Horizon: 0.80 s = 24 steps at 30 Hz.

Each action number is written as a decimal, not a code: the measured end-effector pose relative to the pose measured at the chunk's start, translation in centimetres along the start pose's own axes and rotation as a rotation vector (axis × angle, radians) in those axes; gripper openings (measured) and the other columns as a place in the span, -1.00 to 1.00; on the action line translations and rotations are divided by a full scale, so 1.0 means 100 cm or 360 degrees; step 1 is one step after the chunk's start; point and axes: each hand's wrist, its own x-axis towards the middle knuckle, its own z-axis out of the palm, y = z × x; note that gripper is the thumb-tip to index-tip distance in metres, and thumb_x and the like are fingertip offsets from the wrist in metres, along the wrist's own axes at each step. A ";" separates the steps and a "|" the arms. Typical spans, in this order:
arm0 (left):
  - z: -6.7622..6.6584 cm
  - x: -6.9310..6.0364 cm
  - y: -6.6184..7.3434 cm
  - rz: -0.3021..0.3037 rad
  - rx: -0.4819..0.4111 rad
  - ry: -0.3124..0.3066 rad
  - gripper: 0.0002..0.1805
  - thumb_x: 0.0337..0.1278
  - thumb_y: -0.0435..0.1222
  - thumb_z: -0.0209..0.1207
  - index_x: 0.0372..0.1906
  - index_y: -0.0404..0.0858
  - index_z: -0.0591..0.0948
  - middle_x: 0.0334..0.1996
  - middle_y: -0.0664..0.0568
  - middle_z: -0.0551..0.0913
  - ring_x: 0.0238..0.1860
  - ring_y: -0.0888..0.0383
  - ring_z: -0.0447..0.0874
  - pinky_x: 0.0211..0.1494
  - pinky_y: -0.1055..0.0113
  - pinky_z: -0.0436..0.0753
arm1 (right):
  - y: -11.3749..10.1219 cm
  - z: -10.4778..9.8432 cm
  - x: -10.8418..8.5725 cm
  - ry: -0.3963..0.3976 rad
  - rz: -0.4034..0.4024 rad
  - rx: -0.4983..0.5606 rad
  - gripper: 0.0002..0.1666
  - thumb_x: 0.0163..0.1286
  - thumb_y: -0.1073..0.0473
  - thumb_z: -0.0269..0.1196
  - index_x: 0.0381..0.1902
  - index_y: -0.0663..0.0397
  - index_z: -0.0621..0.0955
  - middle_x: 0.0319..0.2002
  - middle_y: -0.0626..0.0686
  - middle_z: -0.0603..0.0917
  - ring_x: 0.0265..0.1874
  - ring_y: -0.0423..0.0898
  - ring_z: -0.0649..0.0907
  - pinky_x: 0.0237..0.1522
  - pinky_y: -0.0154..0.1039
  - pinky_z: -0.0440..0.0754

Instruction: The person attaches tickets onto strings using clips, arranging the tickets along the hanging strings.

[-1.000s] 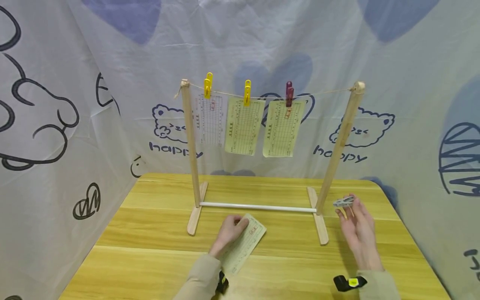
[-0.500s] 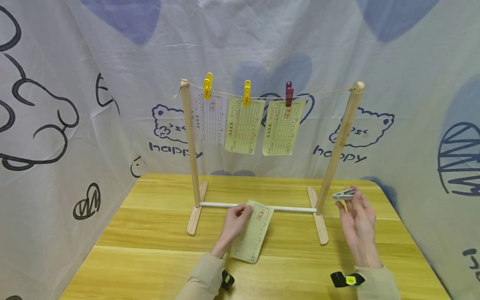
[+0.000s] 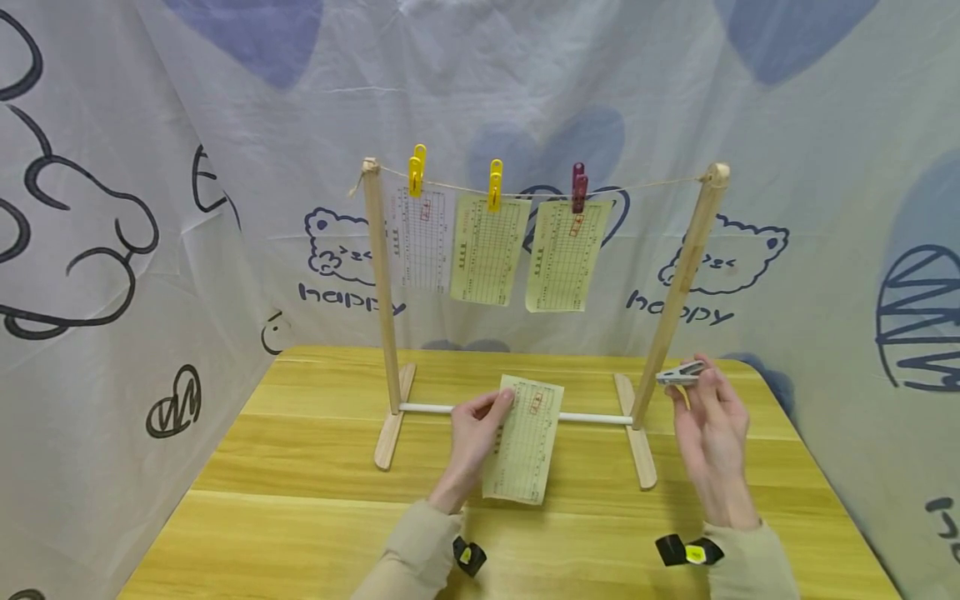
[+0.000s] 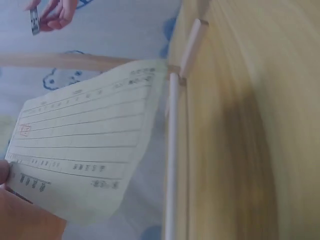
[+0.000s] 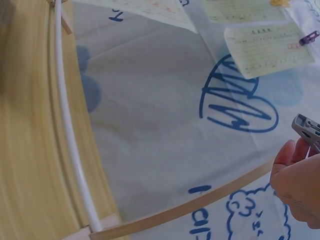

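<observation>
My left hand (image 3: 474, 429) pinches the upper left edge of a pale yellow-green printed slip (image 3: 522, 450), which hangs in front of the rack's white bar. The left wrist view shows the same slip (image 4: 90, 135) with its red stamp and ruled lines. A grey clothespin (image 3: 681, 373) is held by my right hand (image 3: 712, 425), just right of the rack's right post. In the right wrist view the clothespin (image 5: 307, 129) is partly cut off at the edge. On the string (image 3: 645, 184), two yellow clothespins (image 3: 495, 186) and a maroon clothespin (image 3: 579, 188) hold three slips (image 3: 567, 258).
The wooden rack's left post (image 3: 383, 292) and right post (image 3: 679, 292) stand on feet joined by a white bar (image 3: 596, 418). The rack is on a wood-grain table (image 3: 300, 483). Behind hangs a white cloth with blue drawings (image 3: 825, 125).
My left hand has lifted the slip up and to the right, turning it more upright. My right hand has raised the grey clothespin slightly and moved it a little left.
</observation>
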 end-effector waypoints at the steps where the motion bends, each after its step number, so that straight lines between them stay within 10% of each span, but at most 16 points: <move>1: 0.002 0.000 0.002 0.0003 -0.0029 0.0016 -0.61 0.27 -0.13 0.33 -0.02 -0.38 0.73 -0.27 -0.05 0.81 -0.42 0.32 0.65 -0.32 0.50 0.66 | 0.000 0.002 0.001 -0.0017 -0.0001 0.0011 -0.67 0.56 0.32 -0.01 0.14 0.39 0.51 -0.08 0.17 0.66 -0.17 -0.03 0.68 -0.11 -0.23 0.60; 8: 0.015 0.001 0.021 0.0074 -0.0106 0.0066 -0.66 0.28 -0.17 0.33 -0.07 -0.39 0.74 -0.38 0.17 0.74 -0.40 0.32 0.59 -0.32 0.52 0.61 | -0.008 0.019 0.005 -0.0137 -0.0019 0.0031 -0.69 0.55 0.32 0.00 0.10 0.38 0.56 -0.08 0.18 0.67 -0.15 -0.03 0.67 -0.09 -0.25 0.62; 24: 0.036 0.002 0.050 0.0133 -0.0167 -0.0092 -0.69 0.40 -0.31 0.18 0.08 -0.43 0.67 -0.11 -0.12 0.74 -0.27 0.32 0.64 -0.20 0.48 0.65 | -0.030 0.048 0.025 -0.0176 -0.0126 -0.0032 -0.67 0.50 0.37 0.07 0.13 0.46 0.54 -0.08 0.20 0.69 -0.12 -0.01 0.68 -0.07 -0.28 0.68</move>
